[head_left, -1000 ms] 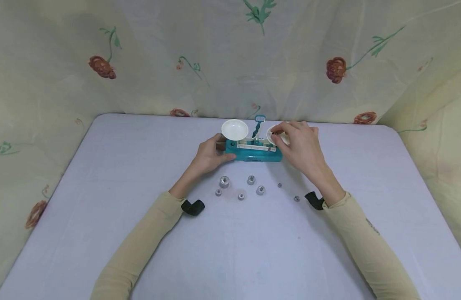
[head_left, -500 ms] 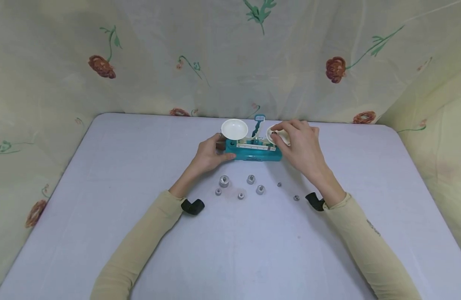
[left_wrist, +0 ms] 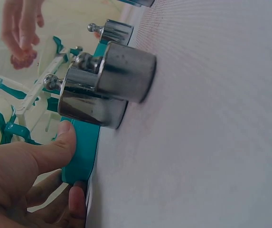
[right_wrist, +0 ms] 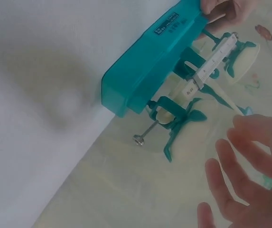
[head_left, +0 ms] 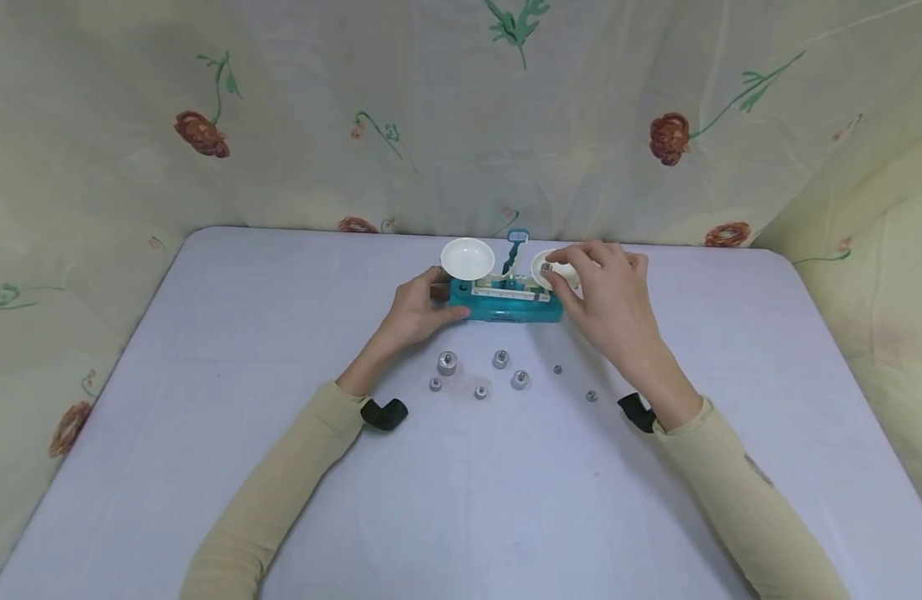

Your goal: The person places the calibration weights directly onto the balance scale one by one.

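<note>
A teal balance scale (head_left: 506, 311) stands near the table's far edge, a white pan on each side. My left hand (head_left: 423, 310) grips the left end of its base; the left wrist view shows the thumb (left_wrist: 62, 147) on the front face and fingers behind. Above the right pan (head_left: 538, 265), my right hand (head_left: 607, 287) pinches a small metal weight (head_left: 547, 267) between thumb and fingertips. In the right wrist view those fingertips hide the weight. The left pan (head_left: 468, 258) holds nothing visible.
Several knobbed metal weights of different sizes stand on the table before the scale, among them a large one (head_left: 447, 363), a middling one (head_left: 520, 380) and a tiny one (head_left: 558, 369). A flowered curtain (head_left: 431, 108) hangs behind the table (head_left: 461, 500).
My right hand has shifted slightly, and the pinched weight shows more plainly between its fingertips. The left hand and the scale stay where they were.
</note>
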The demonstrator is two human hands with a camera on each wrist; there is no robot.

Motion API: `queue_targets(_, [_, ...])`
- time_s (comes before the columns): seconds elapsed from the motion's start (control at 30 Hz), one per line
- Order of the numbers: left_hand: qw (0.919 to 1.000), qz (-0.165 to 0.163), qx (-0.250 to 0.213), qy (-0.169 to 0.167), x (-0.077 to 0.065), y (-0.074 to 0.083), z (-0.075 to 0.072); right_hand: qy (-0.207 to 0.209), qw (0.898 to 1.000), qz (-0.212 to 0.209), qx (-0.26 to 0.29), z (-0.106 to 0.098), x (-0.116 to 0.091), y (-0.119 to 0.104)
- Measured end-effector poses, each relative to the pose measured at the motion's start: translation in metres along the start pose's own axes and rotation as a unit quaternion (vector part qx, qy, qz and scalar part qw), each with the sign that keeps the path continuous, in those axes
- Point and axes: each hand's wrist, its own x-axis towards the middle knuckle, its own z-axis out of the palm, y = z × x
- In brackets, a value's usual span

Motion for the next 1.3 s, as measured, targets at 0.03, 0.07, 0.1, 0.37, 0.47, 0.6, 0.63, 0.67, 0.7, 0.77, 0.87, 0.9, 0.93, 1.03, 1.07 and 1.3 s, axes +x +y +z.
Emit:
queue_targets(0.03, [1.0, 0.001, 0.001, 0.0, 0.0, 0.0, 0.0, -0.001, 1.0, -0.004, -0.009, -0.001, -0.001, -0.001])
queue_targets(0.07, [1.0, 0.001, 0.0, 0.001, 0.0, -0.001, 0.0, -0.002, 1.0, -0.007, -0.017, -0.003, -0.003, -0.003])
queue_targets(0.1, [1.0, 0.002, 0.001, 0.001, 0.0, -0.001, 0.0, -0.005, 1.0, -0.01, -0.024, -0.004, -0.004, -0.004])
queue_targets(0.37, [1.0, 0.003, -0.002, 0.002, 0.001, -0.001, -0.001, -0.022, 0.999, -0.024, -0.033, -0.007, -0.012, -0.013])
queue_targets(0.47, [1.0, 0.004, -0.002, 0.0, 0.001, -0.002, 0.0, -0.031, 0.998, -0.035, -0.033, -0.007, -0.018, -0.016])
queue_targets(0.6, [1.0, 0.003, -0.002, 0.0, 0.002, -0.002, 0.001, -0.042, 0.997, -0.054, -0.036, -0.008, -0.025, -0.02])
queue_targets(0.63, [1.0, 0.002, -0.001, 0.001, 0.002, -0.001, 0.001, -0.044, 0.997, -0.058, -0.036, -0.008, -0.027, -0.021])
queue_targets(0.67, [1.0, 0.001, -0.001, 0.001, 0.002, -0.001, 0.001, -0.046, 0.996, -0.062, -0.035, -0.007, -0.029, -0.022])
queue_targets(0.7, [1.0, 0.0, 0.0, 0.0, 0.001, 0.0, 0.001, -0.049, 0.996, -0.065, -0.036, -0.007, -0.03, -0.023])
queue_targets(0.77, [1.0, 0.001, 0.0, 0.0, 0.001, 0.001, 0.0, -0.056, 0.995, -0.07, -0.035, -0.006, -0.033, -0.025])
queue_targets(0.87, [1.0, 0.0, 0.001, 0.001, 0.001, 0.001, 0.0, -0.068, 0.994, -0.075, -0.035, -0.004, -0.036, -0.028])
queue_targets(0.9, [1.0, 0.0, 0.001, 0.001, 0.001, 0.001, 0.0, -0.072, 0.994, -0.076, -0.036, -0.003, -0.036, -0.029])
queue_targets(0.93, [1.0, 0.0, 0.001, 0.002, 0.001, 0.001, 0.0, -0.075, 0.994, -0.077, -0.036, -0.002, -0.037, -0.029])
queue_targets(1.03, [1.0, 0.0, 0.003, 0.003, 0.001, 0.0, 0.0, -0.078, 0.993, -0.08, -0.035, 0.001, -0.038, -0.03])
queue_targets(1.07, [1.0, 0.0, 0.003, 0.003, 0.001, 0.0, 0.0, -0.078, 0.993, -0.081, -0.034, 0.002, -0.038, -0.03])
queue_targets(1.3, [1.0, 0.001, 0.002, 0.002, 0.001, 0.001, 0.0, -0.077, 0.991, -0.103, -0.032, 0.011, -0.041, -0.031])
